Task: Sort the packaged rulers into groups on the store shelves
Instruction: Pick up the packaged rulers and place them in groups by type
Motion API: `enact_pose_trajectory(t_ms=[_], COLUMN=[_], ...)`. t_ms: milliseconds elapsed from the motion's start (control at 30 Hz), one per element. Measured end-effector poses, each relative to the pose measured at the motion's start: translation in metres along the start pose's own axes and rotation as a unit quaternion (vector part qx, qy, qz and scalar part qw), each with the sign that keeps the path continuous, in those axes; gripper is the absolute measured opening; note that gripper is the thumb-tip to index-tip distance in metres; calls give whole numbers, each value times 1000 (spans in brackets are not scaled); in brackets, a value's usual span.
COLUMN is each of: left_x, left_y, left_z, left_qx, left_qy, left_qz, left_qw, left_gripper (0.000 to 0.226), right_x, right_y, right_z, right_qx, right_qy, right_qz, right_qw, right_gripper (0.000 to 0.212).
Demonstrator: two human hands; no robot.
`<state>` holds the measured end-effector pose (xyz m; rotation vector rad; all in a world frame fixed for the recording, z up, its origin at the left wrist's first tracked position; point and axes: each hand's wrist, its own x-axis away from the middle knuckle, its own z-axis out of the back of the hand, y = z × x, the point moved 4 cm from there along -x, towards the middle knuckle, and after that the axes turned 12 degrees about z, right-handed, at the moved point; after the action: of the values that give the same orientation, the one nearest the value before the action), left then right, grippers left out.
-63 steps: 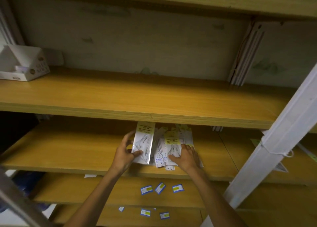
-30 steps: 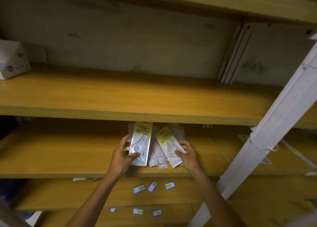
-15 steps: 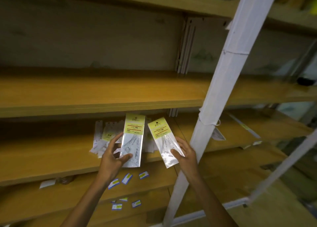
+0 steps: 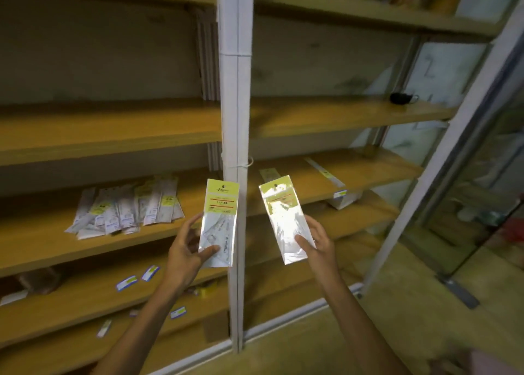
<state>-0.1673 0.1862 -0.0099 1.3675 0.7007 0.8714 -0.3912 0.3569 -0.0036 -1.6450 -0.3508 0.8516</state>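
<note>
I see two bare forearms reaching up from the bottom edge toward wooden store shelves, one on each side of a white upright post (image 4: 236,153) that runs top to bottom through the middle. My left hand (image 4: 185,251), just left of the post, pinches the lower part of a packaged ruler (image 4: 219,224) between thumb in front and fingers behind; the pack stands nearly upright, its yellow header card at the top overlapping the post. My right hand (image 4: 316,241), just right of the post, holds a second ruler pack (image 4: 285,218) the same way, thumb pressed across its shiny clear front, the pack leaning with its top toward the post. Both packs are held in the air in front of the shelves, touching no shelf.

Left of the post, on the shelf at hand height, lies a loose pile of ruler packs (image 4: 124,211), fanned out and overlapping. Right of the post, on the same shelf level, a long narrow pack (image 4: 324,172) lies flat, and another yellow-topped pack (image 4: 268,174) lies just behind the one in my right hand. Below and left of the post, small blue-and-white labels (image 4: 139,278) are scattered on a lower shelf.
</note>
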Motion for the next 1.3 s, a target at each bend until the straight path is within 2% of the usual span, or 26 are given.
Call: enact_pose_trajectory(t_ms=[133, 433, 733, 1133, 1300], left_x=[-1, -60, -159, -267, -297], left_y=[19, 41, 37, 13, 5], left_z=[-52, -133, -174, -211, -232], left_qx=[6, -11, -11, -19, 3], left_qy=[-17, -13, 19, 67, 90], left_qz=[3, -1, 11, 108, 142], left_qw=[1000, 1000, 1000, 992, 986], left_gripper=[77, 77, 79, 73, 62], right_x=[-12, -81, -193, -300, -339], right_y=[2, 26, 57, 122, 150], right_z=[48, 98, 100, 98, 100], right_qx=[-10, -3, 52, 69, 54], right_qy=[37, 44, -18, -63, -101], right_qz=[-13, -42, -41, -84, -104], right_qw=[999, 998, 998, 992, 988], right_gripper=[45, 52, 50, 53, 52])
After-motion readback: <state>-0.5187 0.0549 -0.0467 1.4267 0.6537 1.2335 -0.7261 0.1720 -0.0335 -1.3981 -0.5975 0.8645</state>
